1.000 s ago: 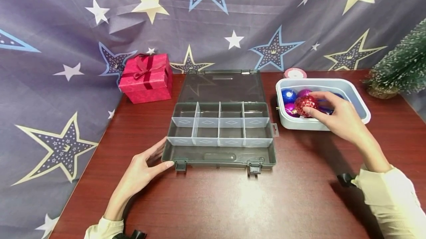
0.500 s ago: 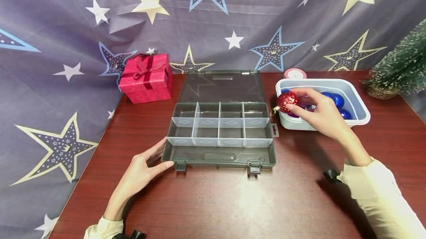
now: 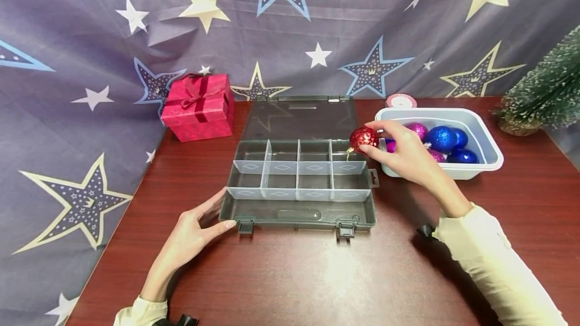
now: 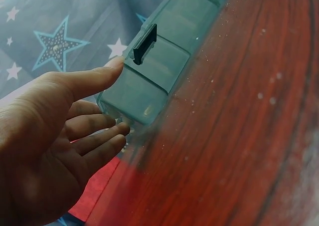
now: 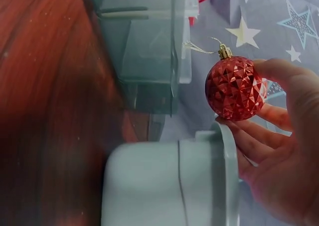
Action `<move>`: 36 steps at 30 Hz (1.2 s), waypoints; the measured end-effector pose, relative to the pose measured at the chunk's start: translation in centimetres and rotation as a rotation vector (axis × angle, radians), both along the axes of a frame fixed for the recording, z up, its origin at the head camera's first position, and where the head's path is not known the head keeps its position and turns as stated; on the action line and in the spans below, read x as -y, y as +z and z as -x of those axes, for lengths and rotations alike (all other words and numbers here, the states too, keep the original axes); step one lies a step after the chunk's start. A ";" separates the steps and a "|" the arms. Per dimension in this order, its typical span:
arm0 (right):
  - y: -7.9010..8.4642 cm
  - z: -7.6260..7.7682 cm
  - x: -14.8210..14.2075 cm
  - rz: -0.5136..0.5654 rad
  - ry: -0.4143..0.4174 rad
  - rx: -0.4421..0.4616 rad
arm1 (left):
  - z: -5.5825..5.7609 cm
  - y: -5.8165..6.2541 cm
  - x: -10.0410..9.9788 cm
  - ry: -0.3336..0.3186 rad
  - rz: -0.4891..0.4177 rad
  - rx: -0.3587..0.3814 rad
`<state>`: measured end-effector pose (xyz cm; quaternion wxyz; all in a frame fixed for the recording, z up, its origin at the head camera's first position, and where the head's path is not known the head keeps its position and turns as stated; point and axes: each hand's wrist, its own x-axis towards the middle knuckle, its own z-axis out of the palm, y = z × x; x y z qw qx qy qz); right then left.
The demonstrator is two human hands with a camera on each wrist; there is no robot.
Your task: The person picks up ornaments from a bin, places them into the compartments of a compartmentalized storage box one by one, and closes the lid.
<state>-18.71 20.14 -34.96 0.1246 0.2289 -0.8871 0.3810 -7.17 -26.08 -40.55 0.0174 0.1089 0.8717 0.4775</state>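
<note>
Shiny faceted red bauble [image 5: 234,89]: gold-capped, above the back right corner of the grey see-through plastic box [image 3: 296,212]
My right hand [image 3: 405,152]: thumb and fingers pinching it
My left hand [image 3: 188,235]: relaxed fingers touching the box's left end
White plastic tub [image 3: 457,172]: blue balls [image 3: 441,138] and magenta balls [image 3: 417,130], rim beneath my right hand

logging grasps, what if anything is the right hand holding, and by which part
The right hand holds a red ornament by its round body, not the gold cap.
</note>
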 end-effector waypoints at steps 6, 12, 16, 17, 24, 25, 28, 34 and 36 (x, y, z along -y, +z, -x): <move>-0.3 0.5 1.0 -0.075 -0.004 -0.012 | -0.1 0.0 -0.1 -0.003 -0.010 0.001; -0.1 0.8 1.5 -0.155 0.002 -0.001 | 0.0 0.1 -0.1 0.002 0.001 0.007; -0.1 1.1 1.8 -0.193 0.020 -0.007 | 0.0 0.3 0.0 0.006 0.007 0.012; -0.1 1.2 1.9 -0.202 0.025 -0.011 | 0.0 0.3 0.0 0.009 0.007 0.015; -0.3 1.5 2.6 -0.253 0.039 -0.003 | -0.1 0.2 0.0 0.017 0.013 0.025; -0.4 1.5 2.7 -0.262 0.037 0.003 | -0.1 0.2 0.0 0.017 0.013 0.025; -0.5 1.6 2.9 -0.288 0.036 0.022 | -0.1 0.2 -0.1 0.016 0.012 0.027; -0.7 1.6 3.3 -0.323 0.048 0.051 | -0.1 0.1 -0.1 0.010 0.007 0.022; -0.7 1.6 3.3 -0.325 0.051 0.057 | -0.1 0.0 -0.1 0.010 0.006 0.018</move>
